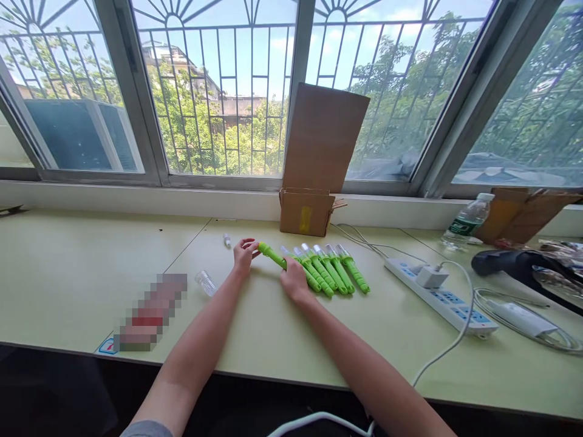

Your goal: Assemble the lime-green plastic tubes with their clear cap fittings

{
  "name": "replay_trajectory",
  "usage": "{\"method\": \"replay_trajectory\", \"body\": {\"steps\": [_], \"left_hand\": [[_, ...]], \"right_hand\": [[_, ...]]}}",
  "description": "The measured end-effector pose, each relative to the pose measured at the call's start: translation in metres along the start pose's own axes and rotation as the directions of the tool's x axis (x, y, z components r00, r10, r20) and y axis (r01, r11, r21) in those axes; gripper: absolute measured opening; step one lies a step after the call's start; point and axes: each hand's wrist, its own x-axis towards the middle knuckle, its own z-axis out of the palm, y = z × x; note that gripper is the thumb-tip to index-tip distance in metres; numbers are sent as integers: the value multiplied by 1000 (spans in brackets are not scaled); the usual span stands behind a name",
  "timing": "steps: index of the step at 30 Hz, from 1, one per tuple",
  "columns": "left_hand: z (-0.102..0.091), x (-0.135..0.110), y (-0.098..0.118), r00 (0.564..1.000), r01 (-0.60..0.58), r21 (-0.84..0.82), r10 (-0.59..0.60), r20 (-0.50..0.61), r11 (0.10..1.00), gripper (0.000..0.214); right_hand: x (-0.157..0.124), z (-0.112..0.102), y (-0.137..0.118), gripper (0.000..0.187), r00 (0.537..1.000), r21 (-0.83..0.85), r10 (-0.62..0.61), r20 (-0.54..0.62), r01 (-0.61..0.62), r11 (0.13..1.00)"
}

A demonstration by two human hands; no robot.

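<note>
A green ribbed plastic stick (272, 254) slants between my two hands above the table. My right hand (294, 279) is closed around its lower part. At its upper end, the fingertips of my left hand (246, 255) pinch the green tip. This end has no clear piece on it. Just right of my right hand lie several similar green sticks (339, 273) in a slanted row, with clear tips pointing away from me. A clear plastic cup-like piece (206, 283) lies beside my left forearm. Beyond my left hand is a small whitish clear piece (227, 241).
An open cardboard box (304, 212) stands against the window sill. To the right are a white power strip (441, 297) with cables, a water bottle (469, 221) and a black curved object (505, 262). A pixelated reddish item (152, 312) lies at front left.
</note>
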Motion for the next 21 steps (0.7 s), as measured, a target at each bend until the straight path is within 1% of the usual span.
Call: {"method": "replay_trajectory", "body": {"steps": [6,12,21], "left_hand": [[-3,2,0,997,61,-57,-57,59,997,33],[-4,2,-3,981,137,-48,-128,147,989,25],[-3,0,-2,971,150,-27,-142,191,988,22]], "right_hand": [[0,-1,0,49,1000,5,-12,-12,12,1000],[0,2,3,48,999,25,-26,-43,27,999],[1,5,5,49,998,57,-51,-47,54,997]]}}
